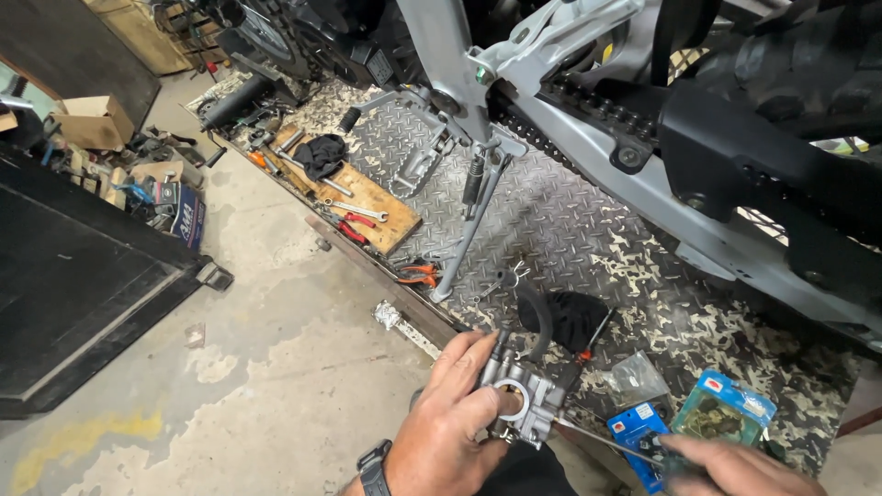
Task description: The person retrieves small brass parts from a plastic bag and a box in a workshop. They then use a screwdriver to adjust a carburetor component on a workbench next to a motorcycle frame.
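Left hand [450,422] clamped on carburetor [522,393], just below the black rag [571,317] on the lift plate. Right hand [735,468] closed on screwdriver [606,439], tip at the carb. Likely rigid, dense cast metal with delicate fittings; hold it by the body.

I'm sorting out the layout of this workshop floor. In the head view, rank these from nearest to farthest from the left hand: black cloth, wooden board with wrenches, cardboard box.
1. Black cloth: just above and right of the left hand, on the checker plate.
2. Wooden board with wrenches: farther up and left, at the plate's edge.
3. Cardboard box: far upper left, across the concrete floor.
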